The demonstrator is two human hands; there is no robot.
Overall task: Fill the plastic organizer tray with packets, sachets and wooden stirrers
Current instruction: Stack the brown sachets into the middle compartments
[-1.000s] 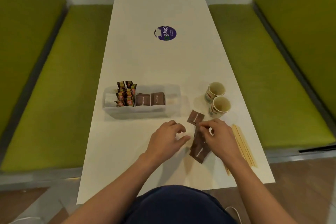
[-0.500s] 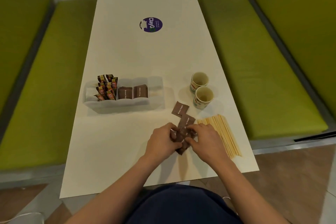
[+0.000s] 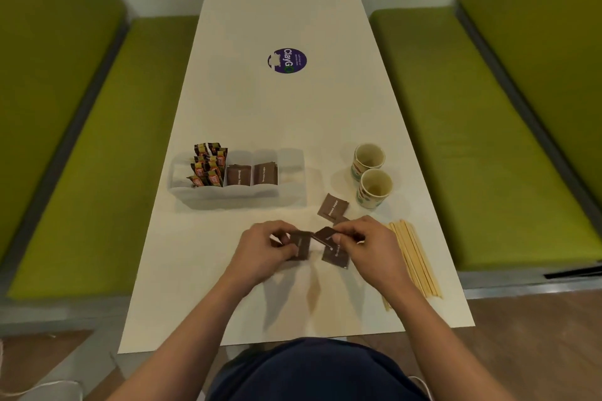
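Note:
A translucent organizer tray (image 3: 228, 197) stands left of centre on the white table. Its left compartment holds several upright coffee sachets (image 3: 208, 166); the middle ones hold brown sugar packets (image 3: 252, 173). My left hand (image 3: 264, 249) holds a brown sugar packet (image 3: 301, 247) just above the table. My right hand (image 3: 368, 246) pinches another brown packet (image 3: 325, 234), with a further packet (image 3: 337, 255) under it. One loose brown packet (image 3: 333, 208) lies behind my hands. Wooden stirrers (image 3: 415, 257) lie in a bundle right of my right hand.
Two paper cups (image 3: 371, 172) stand at the right, behind the stirrers. A purple round sticker (image 3: 287, 60) marks the table's far middle. Green bench seats (image 3: 488, 140) flank the table on both sides. The table's near edge (image 3: 293, 338) runs just past my forearms.
My hands have parted a little, each now with its own brown packet. The view has shifted, so everything sits further right in the frame.

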